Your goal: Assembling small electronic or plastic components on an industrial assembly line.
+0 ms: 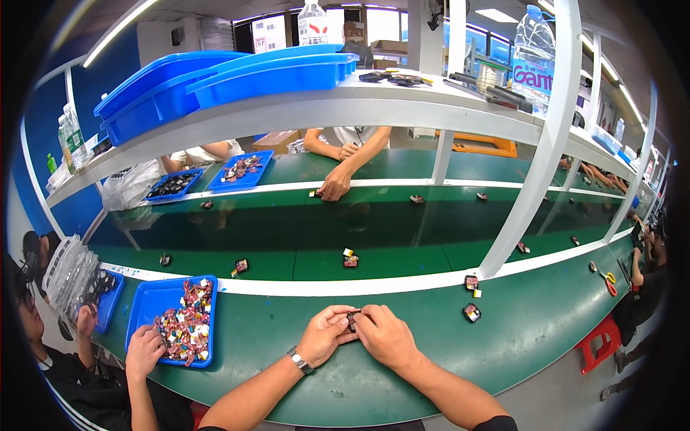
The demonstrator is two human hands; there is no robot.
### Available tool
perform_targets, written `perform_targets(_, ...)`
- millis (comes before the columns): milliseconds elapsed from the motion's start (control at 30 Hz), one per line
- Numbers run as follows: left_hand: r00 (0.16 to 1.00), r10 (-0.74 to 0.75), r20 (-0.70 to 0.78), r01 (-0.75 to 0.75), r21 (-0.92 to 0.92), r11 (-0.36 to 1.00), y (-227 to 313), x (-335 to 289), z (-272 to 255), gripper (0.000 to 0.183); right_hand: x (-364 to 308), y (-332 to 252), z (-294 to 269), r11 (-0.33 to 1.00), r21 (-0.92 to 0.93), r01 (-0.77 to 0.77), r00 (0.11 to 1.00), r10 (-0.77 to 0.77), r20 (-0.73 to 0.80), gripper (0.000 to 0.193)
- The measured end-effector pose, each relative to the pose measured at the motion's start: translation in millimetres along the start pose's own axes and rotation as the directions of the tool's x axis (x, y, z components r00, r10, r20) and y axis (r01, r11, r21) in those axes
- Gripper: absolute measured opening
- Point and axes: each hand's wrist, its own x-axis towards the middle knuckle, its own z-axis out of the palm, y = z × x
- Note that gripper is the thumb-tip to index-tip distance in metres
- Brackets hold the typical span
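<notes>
Both my hands meet over the green table in front of me, around a small black plastic part (352,320). My left hand (323,336), with a metal watch on its wrist, pinches the part from the left. My right hand (386,339) closes on it from the right, its fingertips hiding much of the part. To the right on the table lies a small black and red electronic piece (471,312). Another piece with a white tab (471,282) lies beyond it, by the white rail.
A blue tray (147,305) of red-and-white parts stands at left; a co-worker's hand (146,350) is at its edge. Small pieces lie along the green belt (309,241), where another person's hand (336,185) reaches. A white post (535,169) rises right; scissors (610,282) lie far right.
</notes>
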Motion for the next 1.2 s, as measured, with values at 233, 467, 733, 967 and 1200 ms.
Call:
perform_targets(233, 1.000, 0.000, -0.001, 0.000, 0.001, 1.000, -1, -2, -3, 0.027, 4, 2, 2, 0.997, 0.065, 0.039, 0.996, -0.033, -0.088, 0.016)
perform_targets(467, 1.000, -0.005, 0.013, 0.005, -0.017, 1.000, 0, -2, -2, 0.027, 2, 5, 6, 0.994, 0.055, 0.094, 0.987, -0.086, -0.133, 0.018)
perform_targets(733, 1.000, 0.008, 0.008, -0.008, -0.009, 1.000, 0, 0, -1, 0.027, 2, 6, 6, 0.996, 0.004, 0.092, 0.987, -0.091, -0.132, 0.020)
perform_targets(967, 0.998, 0.045, -0.033, -0.047, -0.045, 0.998, -2, 2, -8, 0.029, 3, -11, 13, 0.990, 0.072, -0.118, 0.993, 0.118, -0.001, 0.032)
perform_targets(1200, 0.980, 0.171, -0.104, -0.156, 0.142, 0.978, 7, 6, -5, 0.029, 28, 79, 39, 0.952, 0.092, -0.293, 0.946, 0.303, -0.116, 0.020)
